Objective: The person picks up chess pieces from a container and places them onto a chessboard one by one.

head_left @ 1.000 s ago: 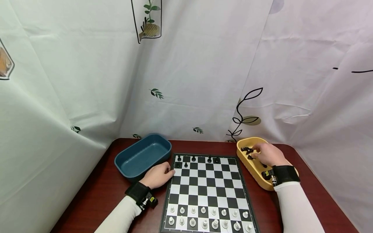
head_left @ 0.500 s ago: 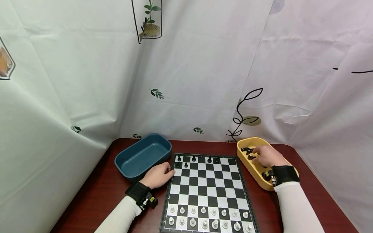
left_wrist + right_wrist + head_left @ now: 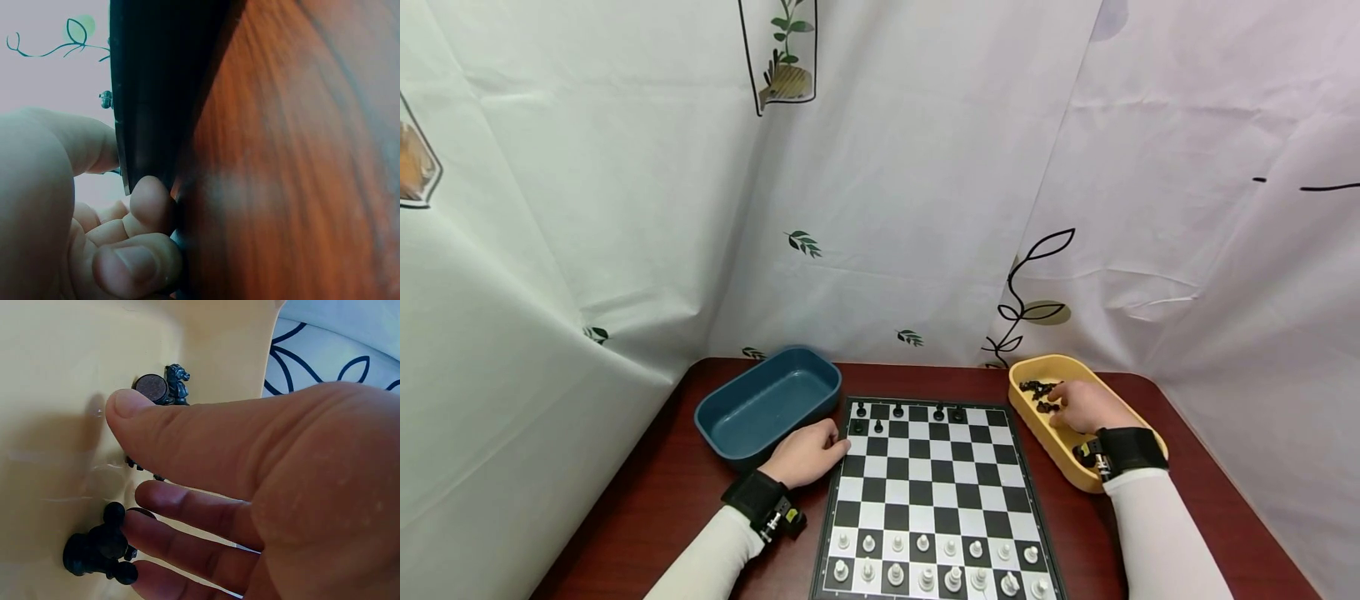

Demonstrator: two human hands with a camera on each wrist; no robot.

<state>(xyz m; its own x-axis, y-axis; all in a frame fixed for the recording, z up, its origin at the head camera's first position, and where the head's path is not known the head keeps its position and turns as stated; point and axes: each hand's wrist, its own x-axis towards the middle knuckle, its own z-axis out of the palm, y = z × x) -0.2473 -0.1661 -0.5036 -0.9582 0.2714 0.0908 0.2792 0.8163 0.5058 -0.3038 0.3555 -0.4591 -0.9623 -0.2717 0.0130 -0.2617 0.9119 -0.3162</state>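
In the head view, a black-and-white chessboard (image 3: 932,471) lies on the table, with white chess pieces (image 3: 953,577) in two rows at the near end and several black ones (image 3: 898,410) at the far end. My left hand (image 3: 803,454) holds the board's left edge. The left wrist view shows its thumb (image 3: 90,145) over the top and curled fingers (image 3: 150,206) against the side. Inside the yellow box (image 3: 1084,482), my right hand (image 3: 1092,408) reaches among loose black pieces (image 3: 100,547), including a knight (image 3: 177,381). Its thumb and visible fingers are apart; the index finger is hidden.
A dark blue box (image 3: 767,408) stands behind the left hand, beside the board. White patterned cloth (image 3: 880,208) hangs behind the reddish-brown table (image 3: 647,492). The yellow box sits to the right of the board.
My right hand has shifted slightly inside the yellow box, its fingertips moving a little toward the near side. The left hand and the pieces on the board stay where they were.
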